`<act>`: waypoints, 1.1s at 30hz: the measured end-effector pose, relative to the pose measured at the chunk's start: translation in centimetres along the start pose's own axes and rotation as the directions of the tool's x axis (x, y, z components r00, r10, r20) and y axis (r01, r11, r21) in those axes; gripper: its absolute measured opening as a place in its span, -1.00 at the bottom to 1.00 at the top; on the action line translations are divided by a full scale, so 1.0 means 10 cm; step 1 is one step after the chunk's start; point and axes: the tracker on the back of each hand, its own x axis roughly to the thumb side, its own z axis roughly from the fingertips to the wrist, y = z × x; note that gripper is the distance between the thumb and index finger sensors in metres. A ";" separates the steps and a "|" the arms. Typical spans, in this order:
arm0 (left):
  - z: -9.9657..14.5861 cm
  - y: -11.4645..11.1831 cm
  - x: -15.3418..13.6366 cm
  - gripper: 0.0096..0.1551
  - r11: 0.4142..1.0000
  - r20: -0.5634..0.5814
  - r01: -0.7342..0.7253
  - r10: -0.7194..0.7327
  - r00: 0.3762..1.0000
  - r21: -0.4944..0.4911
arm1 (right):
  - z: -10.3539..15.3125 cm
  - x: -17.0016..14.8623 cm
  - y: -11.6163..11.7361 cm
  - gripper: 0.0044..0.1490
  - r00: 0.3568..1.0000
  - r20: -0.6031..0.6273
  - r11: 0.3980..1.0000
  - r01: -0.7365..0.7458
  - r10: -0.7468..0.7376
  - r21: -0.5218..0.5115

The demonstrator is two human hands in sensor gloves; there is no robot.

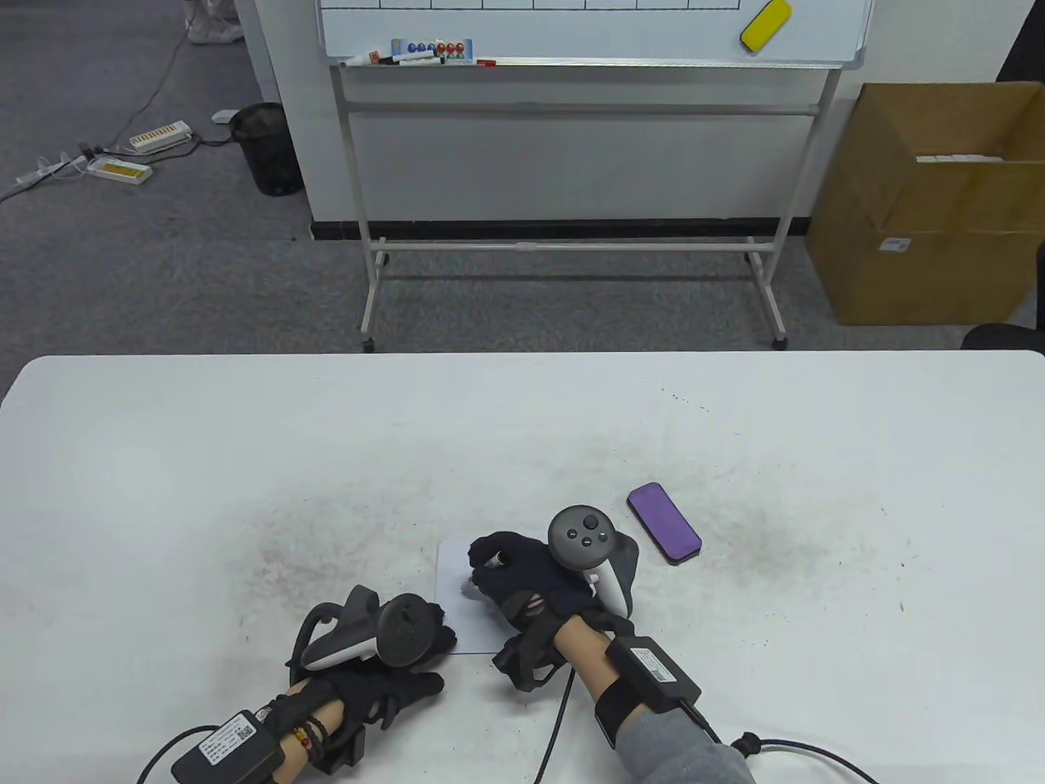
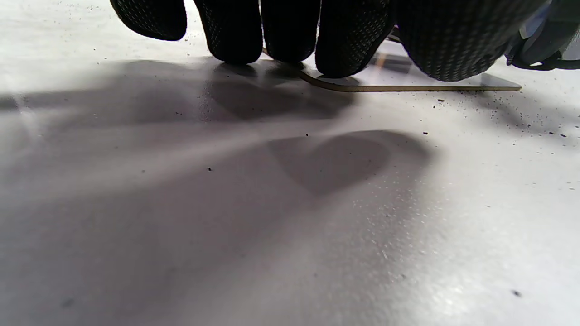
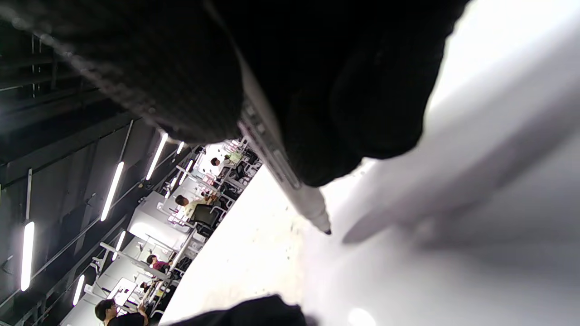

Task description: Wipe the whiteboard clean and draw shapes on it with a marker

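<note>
A small whiteboard (image 1: 451, 574) lies flat near the table's front edge. Its surface (image 3: 453, 235) looks blank where it shows. My right hand (image 1: 492, 565) grips a white marker (image 1: 473, 585) over the board. The uncapped marker (image 3: 290, 181) points down, its dark tip a hair above the board, close to its own shadow. My left hand (image 1: 433, 649) rests fingers-down on the board's near left corner. Its fingertips (image 2: 344, 45) press on the thin board edge (image 2: 430, 86). A purple eraser (image 1: 663, 523) lies to the right of my right hand.
The white table (image 1: 204, 490) carries grey smudges and dark specks. Behind it stand a large whiteboard on a wheeled frame (image 1: 588, 33) with a yellow eraser (image 1: 766, 24), a cardboard box (image 1: 931, 204) at right, and a black bin (image 1: 265, 147) at left.
</note>
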 end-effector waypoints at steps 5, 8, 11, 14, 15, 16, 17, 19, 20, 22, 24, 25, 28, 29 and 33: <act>0.00 0.00 0.01 -0.21 1.000 -0.003 0.007 -0.007 1.000 -0.009 | -0.04 0.00 0.04 -0.45 0.999 -0.007 0.999 -0.040 0.040 -0.013; -0.01 0.00 0.01 -0.21 1.000 -0.005 0.006 -0.006 1.000 -0.013 | -0.03 0.02 0.03 -0.44 0.995 -0.002 0.993 -0.096 0.096 -0.065; -0.01 0.00 0.01 -0.22 1.000 -0.010 -0.001 0.001 1.000 -0.021 | 0.00 0.05 -0.03 -0.45 0.988 -0.020 0.982 -0.157 0.156 -0.108; -0.01 0.00 0.00 -0.22 1.000 -0.014 -0.007 0.007 1.000 -0.024 | 0.04 0.07 -0.07 -0.46 0.982 -0.042 0.975 -0.187 0.183 -0.121; -0.01 0.00 0.01 -0.22 1.000 -0.014 -0.007 0.007 1.000 -0.024 | 0.05 0.07 -0.08 -0.46 0.980 -0.047 0.973 -0.197 0.193 -0.122; -0.01 0.00 0.01 -0.22 1.000 -0.015 -0.004 0.004 1.000 -0.024 | 0.07 0.08 -0.10 -0.47 0.977 -0.051 0.970 -0.211 0.206 -0.124; -0.01 0.00 0.01 -0.22 1.000 -0.016 -0.003 0.002 1.000 -0.024 | 0.09 0.08 -0.10 -0.47 0.976 -0.055 0.968 -0.218 0.212 -0.123; -0.01 0.00 0.01 -0.22 1.000 -0.017 -0.003 0.003 1.000 -0.025 | 0.12 0.08 -0.11 -0.47 0.974 -0.068 0.968 -0.225 0.218 -0.114; -0.01 0.00 0.01 -0.22 1.000 -0.018 -0.004 0.004 1.000 -0.025 | 0.14 0.09 -0.11 -0.47 0.973 -0.071 0.968 -0.226 0.219 -0.109; -0.01 0.00 0.01 -0.22 1.000 -0.021 -0.008 0.008 1.000 -0.025 | 0.17 0.10 -0.10 -0.47 0.971 -0.072 0.968 -0.232 0.226 -0.098; -0.01 0.00 0.01 -0.22 1.000 -0.023 -0.011 0.010 1.000 -0.024 | 0.19 0.12 -0.08 -0.47 0.968 -0.063 0.966 -0.246 0.241 -0.084; -0.01 0.00 0.01 -0.23 1.000 -0.023 -0.012 0.011 1.000 -0.024 | 0.20 0.13 -0.06 -0.47 0.968 -0.061 0.965 -0.248 0.244 -0.079; -0.01 0.00 0.00 -0.23 1.000 -0.025 -0.015 0.014 1.000 -0.025 | 0.22 0.16 0.00 -0.47 0.971 -0.056 0.970 -0.237 0.234 -0.054; -0.01 0.00 0.00 -0.23 1.000 -0.025 -0.017 0.016 1.000 -0.025 | 0.22 0.17 0.02 -0.47 0.972 -0.055 0.972 -0.231 0.228 -0.048; -0.01 0.00 0.00 -0.23 1.000 -0.024 -0.010 0.009 1.000 -0.029 | 0.20 0.22 0.11 -0.47 0.972 -0.032 0.972 -0.234 0.233 -0.030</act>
